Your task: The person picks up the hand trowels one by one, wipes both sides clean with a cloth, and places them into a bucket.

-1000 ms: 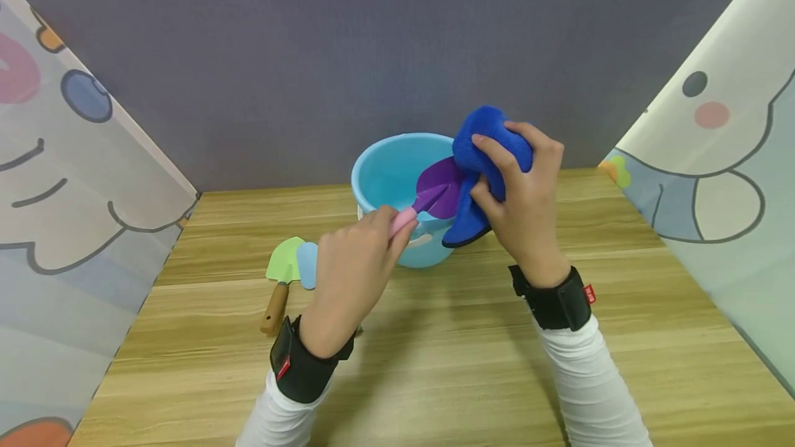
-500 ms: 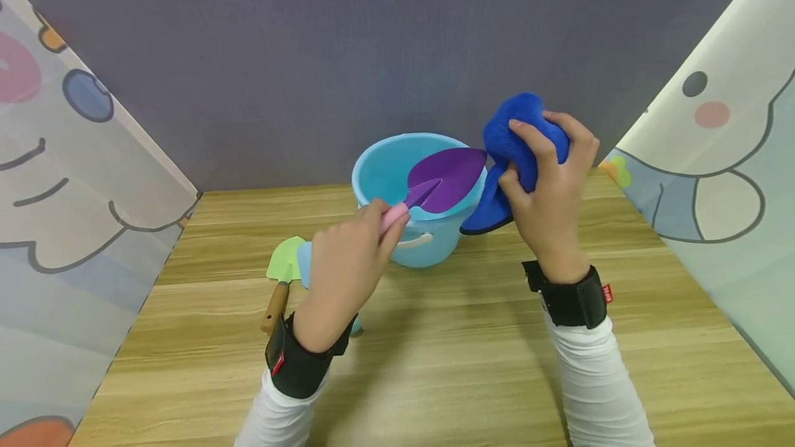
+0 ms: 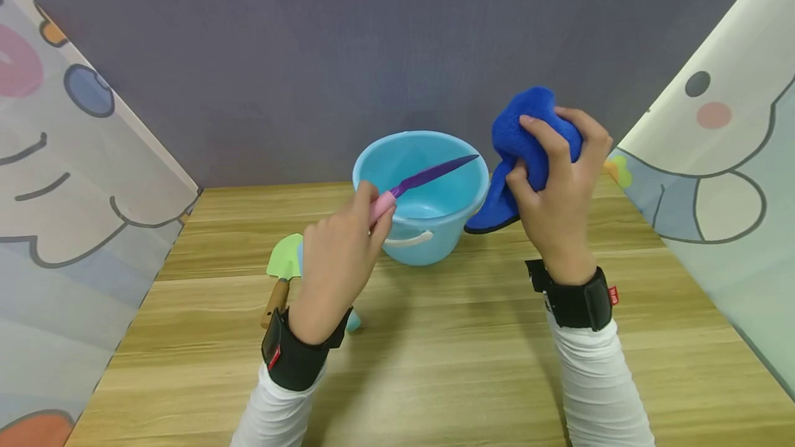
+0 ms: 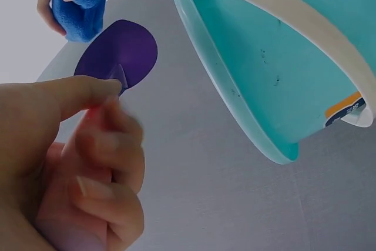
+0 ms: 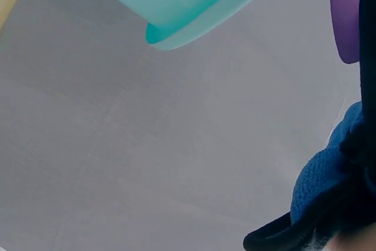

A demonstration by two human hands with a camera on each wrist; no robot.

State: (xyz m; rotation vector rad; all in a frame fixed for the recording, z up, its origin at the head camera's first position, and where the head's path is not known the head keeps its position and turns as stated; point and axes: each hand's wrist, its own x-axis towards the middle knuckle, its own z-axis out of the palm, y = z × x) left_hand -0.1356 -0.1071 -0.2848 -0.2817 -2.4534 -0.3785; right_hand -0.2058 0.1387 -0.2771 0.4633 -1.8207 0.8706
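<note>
My left hand grips the pink handle of a toy trowel. Its purple blade is seen nearly edge-on over the mouth of a light blue bucket. In the left wrist view the blade shows its broad face, fingers curled round the handle. To the right of the bucket, my right hand holds a bunched blue cloth, one black-edged corner hanging down. Blade and cloth are apart. The right wrist view catches the cloth at its lower right, with most of that hand hidden.
A green trowel with a wooden handle lies on the wooden table, left of my left arm. Beside it is a blue object, mostly covered by my left hand. A grey panel rises behind the bucket; cartoon-printed panels stand at both sides.
The right hand has drawn the cloth off the trowel blade, moving right and slightly up. The left hand has shifted slightly left and turned the trowel from broad face to edge-on.
</note>
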